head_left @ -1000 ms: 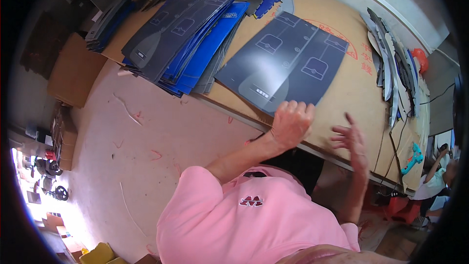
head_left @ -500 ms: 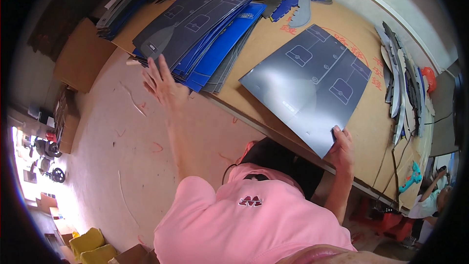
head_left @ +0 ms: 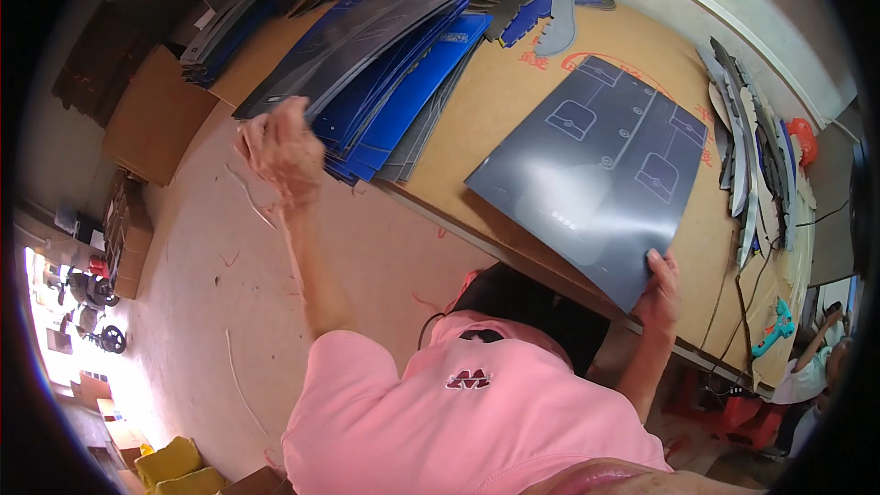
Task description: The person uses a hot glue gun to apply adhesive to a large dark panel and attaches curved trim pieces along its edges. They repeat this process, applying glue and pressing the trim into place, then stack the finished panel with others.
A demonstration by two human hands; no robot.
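Note:
At the near corner of a stack of dark grey and blue sheets (head_left: 403, 101), my left hand (head_left: 282, 151) has its fingers curled round the edge of the top dark sheet (head_left: 335, 55). That sheet is raised and bowed at its near end. My right hand (head_left: 660, 291) pinches the lower right corner of a separate dark grey sheet (head_left: 600, 179) printed with white pocket and button outlines. This sheet lies on the brown tabletop (head_left: 449, 174), its near corner reaching past the table edge. My right thumb is on top of it, and the fingers underneath are hidden.
Blue and grey cut pieces (head_left: 550, 23) lie at the back. Along the right side stands a row of thin offcuts (head_left: 752, 156), near a red object (head_left: 803, 142). A teal glue gun (head_left: 775, 328) and cables are at the right edge. Another person (head_left: 816, 371) is at the far right.
My left hand has gone from spread fingers by the stack to gripping the top sheet, whose near end has risen. My right hand and its sheet have shifted slightly right and nearer.

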